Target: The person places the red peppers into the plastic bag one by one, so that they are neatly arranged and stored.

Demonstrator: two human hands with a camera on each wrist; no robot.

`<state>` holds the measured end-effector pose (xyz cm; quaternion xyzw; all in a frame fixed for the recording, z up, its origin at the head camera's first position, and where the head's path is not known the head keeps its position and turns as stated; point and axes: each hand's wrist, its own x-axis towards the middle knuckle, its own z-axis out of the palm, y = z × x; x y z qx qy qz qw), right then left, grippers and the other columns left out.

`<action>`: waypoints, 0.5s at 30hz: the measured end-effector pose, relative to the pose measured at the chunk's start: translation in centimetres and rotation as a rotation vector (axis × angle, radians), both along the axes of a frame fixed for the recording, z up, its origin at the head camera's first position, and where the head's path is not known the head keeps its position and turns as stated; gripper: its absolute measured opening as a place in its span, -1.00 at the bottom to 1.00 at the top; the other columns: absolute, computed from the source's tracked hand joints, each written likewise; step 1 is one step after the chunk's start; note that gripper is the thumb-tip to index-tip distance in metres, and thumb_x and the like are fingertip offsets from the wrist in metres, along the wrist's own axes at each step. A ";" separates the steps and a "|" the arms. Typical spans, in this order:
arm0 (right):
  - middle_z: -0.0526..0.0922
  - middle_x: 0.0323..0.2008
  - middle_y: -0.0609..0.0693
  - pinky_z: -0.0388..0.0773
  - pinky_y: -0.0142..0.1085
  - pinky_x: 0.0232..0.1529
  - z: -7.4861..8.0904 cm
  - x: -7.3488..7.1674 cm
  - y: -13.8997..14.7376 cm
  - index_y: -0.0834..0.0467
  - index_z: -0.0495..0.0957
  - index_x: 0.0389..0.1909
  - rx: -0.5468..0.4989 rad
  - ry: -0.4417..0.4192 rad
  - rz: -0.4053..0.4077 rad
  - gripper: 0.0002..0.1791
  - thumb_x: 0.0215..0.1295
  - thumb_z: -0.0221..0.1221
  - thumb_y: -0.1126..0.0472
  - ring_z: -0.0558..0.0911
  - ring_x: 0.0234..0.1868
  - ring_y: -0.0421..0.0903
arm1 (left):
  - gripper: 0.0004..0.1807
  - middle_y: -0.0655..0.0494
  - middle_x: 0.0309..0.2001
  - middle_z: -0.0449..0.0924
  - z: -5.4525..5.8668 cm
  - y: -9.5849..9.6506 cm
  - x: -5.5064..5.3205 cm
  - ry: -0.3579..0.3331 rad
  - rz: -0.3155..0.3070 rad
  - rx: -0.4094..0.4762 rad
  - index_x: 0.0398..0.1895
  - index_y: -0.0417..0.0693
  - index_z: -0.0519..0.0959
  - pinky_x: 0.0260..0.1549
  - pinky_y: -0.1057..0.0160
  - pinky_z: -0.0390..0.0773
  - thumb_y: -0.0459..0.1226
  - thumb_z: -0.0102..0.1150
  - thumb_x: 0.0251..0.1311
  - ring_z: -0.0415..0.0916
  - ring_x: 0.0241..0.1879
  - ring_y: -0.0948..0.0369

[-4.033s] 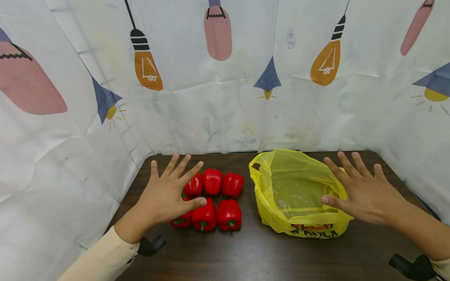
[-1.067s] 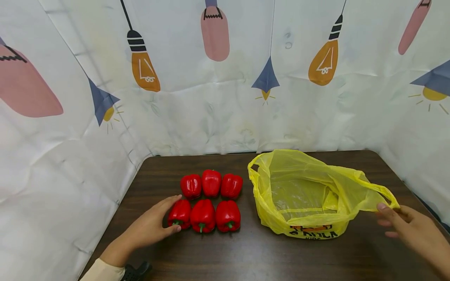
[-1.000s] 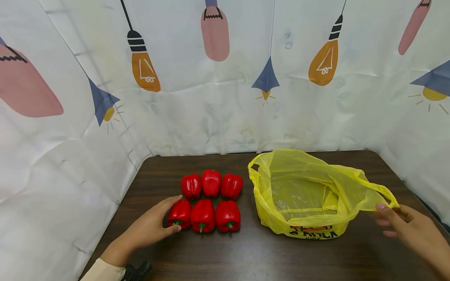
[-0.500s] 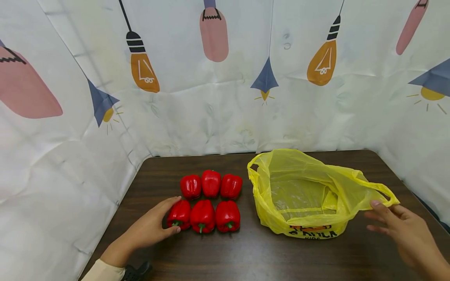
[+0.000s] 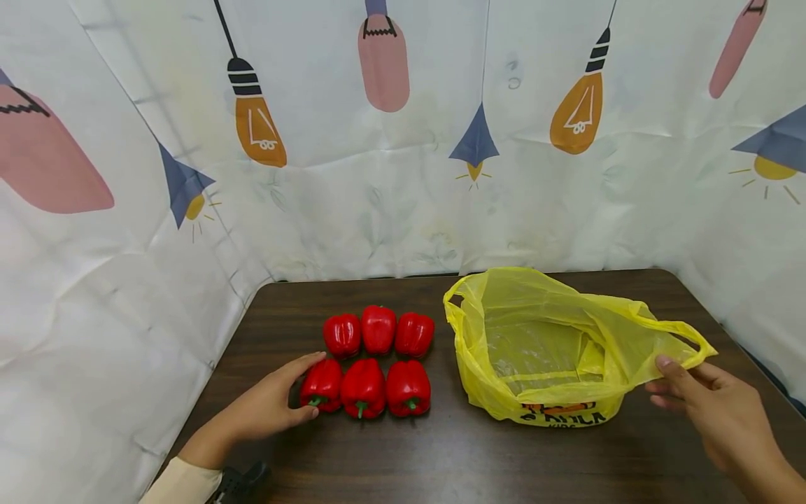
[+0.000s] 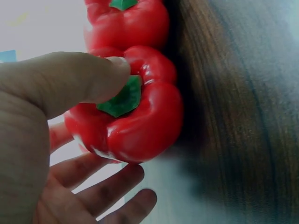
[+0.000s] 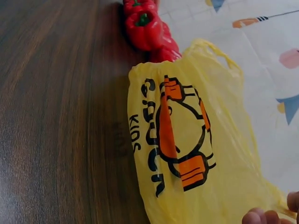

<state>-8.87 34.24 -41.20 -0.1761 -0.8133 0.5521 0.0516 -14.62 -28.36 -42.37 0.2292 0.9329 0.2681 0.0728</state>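
My left hand [image 5: 267, 404] reaches round the front-left red bell pepper [image 5: 322, 386], fingers at its far side and thumb at its stem end. In the left wrist view, the thumb lies over the green stem [image 6: 122, 100] and the other fingers spread below the pepper [image 6: 154, 123]. My right hand [image 5: 724, 409] pinches the right handle of a yellow plastic bag [image 5: 548, 395], stretching it out to the right. The bag's mouth gapes, and its inside shows nothing in it. In the right wrist view only some fingertips [image 7: 261, 217] show at the bag's edge.
The bell peppers lie in two rows of three, left of the bag; the middle front pepper [image 5: 363, 388] touches the held one. All stand on a dark wooden table [image 5: 466, 462]. A printed white curtain [image 5: 378, 203] closes off the back and sides.
Both hands were spread in the air; the left has come down to the pepper, and the right has drawn the bag's handle outward. Lately the right hand has shifted slightly left and lifted the handle.
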 end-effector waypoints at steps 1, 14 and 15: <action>0.76 -0.37 -0.12 0.73 -0.25 -0.31 0.1 0.0 -0.1 0.42 0.35 0.29 -0.005 0.009 -0.003 -0.24 0.46 0.17 -0.18 0.78 -0.33 -0.11 | -0.06 -0.11 0.46 0.31 0.0 0.0 -0.1 -0.008 -0.003 0.004 0.55 -0.11 0.23 0.27 -0.24 0.39 -0.16 0.50 0.15 0.32 0.39 -0.14; 0.76 -0.32 -0.17 0.73 -0.31 -0.30 0.7 0.6 -0.7 0.52 0.29 0.35 0.014 -0.020 0.030 -0.17 0.46 0.20 -0.14 0.79 -0.30 -0.10 | -0.06 -0.12 0.45 0.32 0.0 -0.7 -1.0 -0.122 -0.004 0.102 0.51 -0.15 0.31 0.22 -0.19 0.46 -0.16 0.57 0.08 0.34 0.37 -0.17; 0.76 -0.32 -0.20 0.73 -0.29 -0.30 0.8 0.6 -0.8 0.52 0.29 0.35 0.015 -0.016 0.034 -0.17 0.46 0.20 -0.13 0.79 -0.30 -0.10 | -0.06 -0.14 0.45 0.31 0.0 -0.7 -1.0 -0.135 0.001 0.120 0.50 -0.16 0.31 0.21 -0.17 0.48 -0.17 0.58 0.07 0.33 0.37 -0.18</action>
